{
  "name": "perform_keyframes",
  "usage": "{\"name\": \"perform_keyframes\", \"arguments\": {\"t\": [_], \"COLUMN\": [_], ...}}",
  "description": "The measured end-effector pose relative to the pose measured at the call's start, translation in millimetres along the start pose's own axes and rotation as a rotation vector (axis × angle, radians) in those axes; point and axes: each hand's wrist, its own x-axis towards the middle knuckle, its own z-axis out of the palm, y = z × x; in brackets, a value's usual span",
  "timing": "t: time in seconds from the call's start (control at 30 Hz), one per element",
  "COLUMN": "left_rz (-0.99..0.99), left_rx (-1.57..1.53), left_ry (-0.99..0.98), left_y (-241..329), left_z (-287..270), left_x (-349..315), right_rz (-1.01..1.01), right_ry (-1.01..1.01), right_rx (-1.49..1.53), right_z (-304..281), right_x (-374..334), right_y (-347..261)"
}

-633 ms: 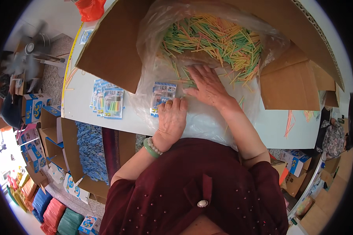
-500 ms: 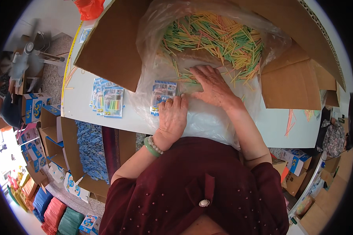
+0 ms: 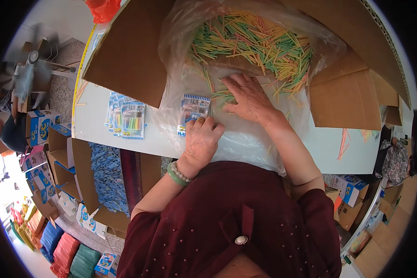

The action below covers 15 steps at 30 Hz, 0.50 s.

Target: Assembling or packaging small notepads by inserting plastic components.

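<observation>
A small blue-and-white printed packet (image 3: 194, 110) lies on the clear plastic sheeting in front of me. My left hand (image 3: 202, 142) is closed at its lower edge, fingers curled over it; the fingertips are partly hidden. To the right, my right hand (image 3: 250, 98) rests with fingers apart on the sheeting, its fingertips near a few loose thin sticks (image 3: 224, 96). Beyond it, a big heap of thin yellow, green and pink sticks (image 3: 259, 41) fills the plastic liner (image 3: 180, 60) of an open cardboard box.
Several filled packets (image 3: 127, 118) overlap on the white table (image 3: 157, 144) at left. Cardboard flaps (image 3: 125, 55) rise on both sides of the heap. Below the table's left edge, a carton holds many blue packets (image 3: 109, 178). Pink sticks (image 3: 343, 144) lie at the right.
My left hand has shifted slightly down, with its fingers more curled. My right hand has moved only a little left, staying over the sheeting. The packet stays nearly in place.
</observation>
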Motion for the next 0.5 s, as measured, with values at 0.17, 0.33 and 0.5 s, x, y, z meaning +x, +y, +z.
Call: {"name": "perform_keyframes", "arguments": {"t": [0.17,0.33,0.5], "left_rz": [0.05,0.05,0.047], "left_rx": [-0.061,-0.059,-0.059], "left_ry": [0.007,0.007,0.029], "left_y": [-3.3,-3.8,-3.1], "left_z": [-0.4,-0.1,-0.2], "left_x": [-0.8,-0.1,0.2], "right_rz": [0.027,-0.059,-0.157], "right_ry": [-0.011,0.011,0.043], "right_rx": [0.029,-0.023,-0.27], "right_z": [2.9,0.4,12.2], "right_x": [-0.8,-0.7,4.7], "right_y": [-2.3,-4.3,4.0]}}
